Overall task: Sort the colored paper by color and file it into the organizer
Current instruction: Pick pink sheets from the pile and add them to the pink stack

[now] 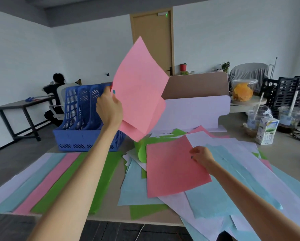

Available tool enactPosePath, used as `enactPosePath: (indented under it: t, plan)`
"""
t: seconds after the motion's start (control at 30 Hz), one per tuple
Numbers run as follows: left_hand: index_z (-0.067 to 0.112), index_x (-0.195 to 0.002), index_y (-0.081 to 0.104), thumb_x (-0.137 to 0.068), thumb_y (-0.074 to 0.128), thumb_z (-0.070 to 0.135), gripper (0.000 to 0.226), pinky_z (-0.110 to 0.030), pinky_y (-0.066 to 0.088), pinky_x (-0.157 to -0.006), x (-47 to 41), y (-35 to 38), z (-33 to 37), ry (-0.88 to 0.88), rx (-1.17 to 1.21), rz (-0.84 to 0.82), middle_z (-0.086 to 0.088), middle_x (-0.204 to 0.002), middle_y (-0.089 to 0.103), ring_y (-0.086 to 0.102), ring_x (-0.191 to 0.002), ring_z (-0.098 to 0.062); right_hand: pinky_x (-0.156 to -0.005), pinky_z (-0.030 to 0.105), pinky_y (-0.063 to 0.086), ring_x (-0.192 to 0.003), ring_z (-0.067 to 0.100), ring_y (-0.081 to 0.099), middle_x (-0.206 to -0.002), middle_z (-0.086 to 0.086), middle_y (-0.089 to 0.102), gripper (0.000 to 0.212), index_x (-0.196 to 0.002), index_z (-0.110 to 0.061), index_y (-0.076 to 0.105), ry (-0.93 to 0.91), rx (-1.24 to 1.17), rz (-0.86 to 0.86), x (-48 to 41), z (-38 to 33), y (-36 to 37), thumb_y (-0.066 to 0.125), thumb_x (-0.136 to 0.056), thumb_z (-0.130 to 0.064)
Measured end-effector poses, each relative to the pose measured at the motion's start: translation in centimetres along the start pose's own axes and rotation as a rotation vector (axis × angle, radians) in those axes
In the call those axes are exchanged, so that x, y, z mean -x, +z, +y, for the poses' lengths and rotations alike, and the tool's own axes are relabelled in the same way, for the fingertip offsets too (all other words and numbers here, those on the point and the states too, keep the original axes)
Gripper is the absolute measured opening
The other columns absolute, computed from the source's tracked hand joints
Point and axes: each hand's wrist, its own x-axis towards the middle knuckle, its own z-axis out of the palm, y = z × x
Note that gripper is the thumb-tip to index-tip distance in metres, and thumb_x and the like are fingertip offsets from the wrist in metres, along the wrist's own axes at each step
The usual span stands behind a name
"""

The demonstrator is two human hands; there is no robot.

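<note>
- Head view: the left hand (pixel 109 108) is raised above the counter (pixel 111 211), fingers closed on the lower edge of a few pink sheets (pixel 138 91) held up in front of the blue organizer (pixel 83 119).
- The right hand (pixel 202 156) rests lower down, fingers pinched on the far edge of another pink sheet (pixel 173 169) that lies on top of the mixed pile (pixel 232 180).
- That pile of blue, white, green and pink paper spreads across the right half of the counter; four sorted stacks (pixel 46 180) in white, blue, pink and green lie side by side on the left, just before the organizer.
- The paper looks light and limp: the raised sheets curl and a corner flops, so a grip near an edge with the sheets kept together should serve best. Loose sheets probably slide on each other.
- The organizer's slots open upward and look empty from here, though their insides are mostly hidden.
- Room above the counter is open. On the right, a milk carton (pixel 267 131) and lidded cups (pixel 291 117) stand near the pile's far edge, and some sheets overhang the counter's near edge, so they could slip off.
</note>
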Motion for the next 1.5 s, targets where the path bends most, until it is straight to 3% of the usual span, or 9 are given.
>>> enactPosePath:
  t: [0.17,0.4,0.6,0.77,0.93,1.13,1.23,1.37,1.5]
  plan:
    - [0.003,-0.1,0.059,-0.1,0.041,0.012,0.021,-0.029,0.036,-0.061,2.1,1.6,0.2,-0.03,0.157,-0.098,-0.006,-0.093,0.065,0.053,-0.075,-0.017,-0.07,0.024,0.043,-0.089,0.019,0.057,-0.102,0.009,0.064,0.03,-0.111,-0.006,0.065,-0.024,-0.152,0.006,0.1,0.6,-0.6,0.066,-0.081,-0.001]
    - [0.005,-0.09,0.057,-0.099,0.044,0.011,0.017,-0.017,0.037,-0.055,2.0,2.3,0.2,-0.059,0.373,-0.264,-0.001,-0.088,0.061,0.053,-0.071,-0.009,-0.098,0.037,0.041,-0.114,0.019,0.051,-0.125,0.006,0.055,0.036,-0.122,-0.012,0.051,-0.066,-0.661,-0.09,0.2,-2.1,-1.6,0.057,-0.094,-0.033]
    - [0.002,-0.096,0.06,-0.097,0.049,0.011,0.014,-0.032,0.041,-0.074,4.8,3.7,-2.7,-0.173,0.446,-0.494,-0.008,-0.091,0.059,0.053,-0.083,-0.019,-0.11,0.038,0.028,-0.134,0.009,0.037,-0.137,-0.015,0.047,0.084,-0.139,-0.028,0.045,-0.114,-0.729,-0.254,-0.2,-1.1,-2.0,0.053,-0.071,-0.077]
    - [0.015,-0.102,0.06,-0.098,0.049,0.012,0.012,-0.03,0.042,-0.078,7.4,4.4,-4.3,-0.253,0.49,-0.659,-0.005,-0.098,0.062,0.055,-0.087,-0.015,-0.095,0.028,0.04,-0.113,0.01,0.056,-0.117,-0.01,0.064,0.08,-0.117,-0.024,0.064,-0.082,-0.6,-0.256,0.2,-0.9,-1.8,0.071,-0.052,-0.07]
    - [0.007,-0.103,0.062,-0.098,0.049,0.016,0.017,-0.035,0.044,-0.081,8.6,5.3,-5.9,-0.333,0.458,-0.721,-0.009,-0.097,0.062,0.056,-0.087,-0.017,-0.09,0.033,0.052,-0.096,0.02,0.07,-0.101,0.003,0.074,0.033,-0.102,-0.013,0.072,-0.089,-0.462,-0.383,0.7,-0.9,-2.1,0.08,-0.071,-0.019]
    - [0.011,-0.067,0.04,-0.093,0.054,0.019,0.031,-0.028,0.024,-0.058,9.2,5.8,-7.3,-0.426,0.446,-0.672,-0.006,-0.066,0.035,0.033,-0.06,-0.015,-0.086,0.033,0.048,-0.085,0.021,0.063,-0.095,0.011,0.07,0.022,-0.098,0.002,0.07,-0.109,-0.293,-0.441,-0.2,-0.2,-2.3,0.069,-0.076,0.002]
    - [0.02,-0.06,0.02,-0.092,0.057,0.02,0.049,-0.027,0.014,-0.054,9.4,5.8,-7.2,-0.457,0.401,-0.586,0.003,-0.057,0.019,0.02,-0.052,-0.013,-0.078,0.028,0.046,-0.079,0.018,0.059,-0.085,0.007,0.068,0.015,-0.089,-0.003,0.073,-0.068,-0.289,-0.338,-0.3,-0.2,-2.5,0.065,-0.078,0.004]
    - [0.019,-0.057,0.021,-0.09,0.057,0.023,0.05,-0.027,0.015,-0.054,9.5,5.7,-7.3,-0.54,0.308,-0.455,0.002,-0.052,0.022,0.022,-0.05,-0.016,-0.057,0.021,0.043,-0.063,0.02,0.052,-0.057,-0.001,0.062,0.024,-0.07,-0.01,0.069,0.035,-0.332,-0.191,-0.6,0.3,-2.7,0.06,-0.077,0.011]
    - [0.018,-0.057,0.022,-0.091,0.055,0.017,0.047,-0.027,0.017,-0.053,9.8,5.6,-7.4,-0.615,0.332,-0.403,0.001,-0.054,0.025,0.023,-0.051,-0.015,-0.044,0.017,0.03,-0.051,0.021,0.043,-0.062,0.007,0.05,0.022,-0.068,-0.012,0.062,0.16,-0.306,-0.02,-0.7,1.0,-3.1,0.06,-0.079,0.007]
